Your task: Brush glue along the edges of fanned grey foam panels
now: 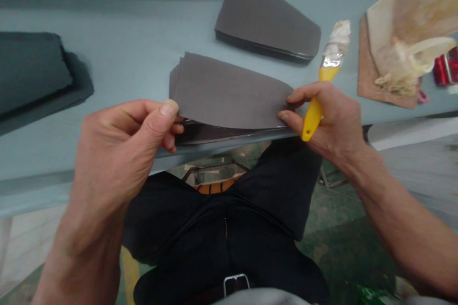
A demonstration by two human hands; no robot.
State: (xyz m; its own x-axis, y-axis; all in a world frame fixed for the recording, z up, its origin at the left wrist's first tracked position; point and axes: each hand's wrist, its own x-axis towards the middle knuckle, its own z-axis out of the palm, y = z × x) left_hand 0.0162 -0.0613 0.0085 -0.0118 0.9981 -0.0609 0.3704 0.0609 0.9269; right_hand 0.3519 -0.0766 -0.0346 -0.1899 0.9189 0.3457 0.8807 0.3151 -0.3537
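Head view, only view supplied.

L hand (118, 152): closed in a pinch on the left end of the sheet (229, 93). Thumb on top, fingers curled beneath.

R hand (329, 119): closed round the yellow handle of the brush (324, 83), which runs through the palm with the bristle end pointing away from the person. Thumb and forefinger tips also touch the right end of the sheet. Bristles caked pale, approx. white.

Sheet: grey, tapered, topmost of a stack (200, 134) lying at the near edge of the bench (118, 33), between the two hands. Sheet appears slightly lifted off the stack, though the gap is hard to judge from this angle.

Other items on the bench:
- 2nd stack (265, 21) of like grey pieces, just beyond the first and apart from it.
- Dark pads (32, 71), far left.
- Board (411, 14), far right, smeared with pale residue, on a brown mat (368, 81).
- Red item (445, 69) at the right edge, blurred; not identifiable.

Below the bench edge: the person's lap in dark trousers (229, 228).
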